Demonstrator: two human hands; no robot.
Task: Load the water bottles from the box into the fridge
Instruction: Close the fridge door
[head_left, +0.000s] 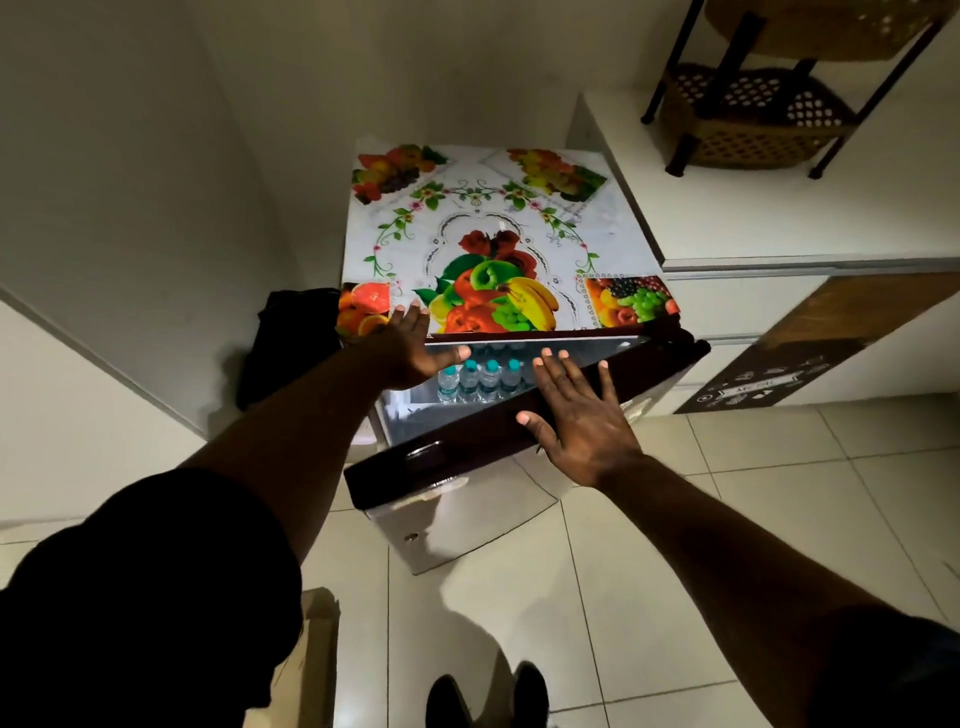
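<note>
Standing inside the fridge (519, 249) behind its nearly closed door (467, 441), four water bottles (480, 379); left hand (410, 348) flat on top, right hand (576, 415) pressing the door, each grip spread, holding nothing; box (317, 639) on floor, contents hidden; loading seemingly finished.

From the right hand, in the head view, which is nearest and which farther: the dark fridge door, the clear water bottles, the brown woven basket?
1. Dark maroon fridge door: under the right hand.
2. Clear teal-capped water bottles: inside the fridge, just left.
3. Brown woven basket: on the white counter, back right.
</note>
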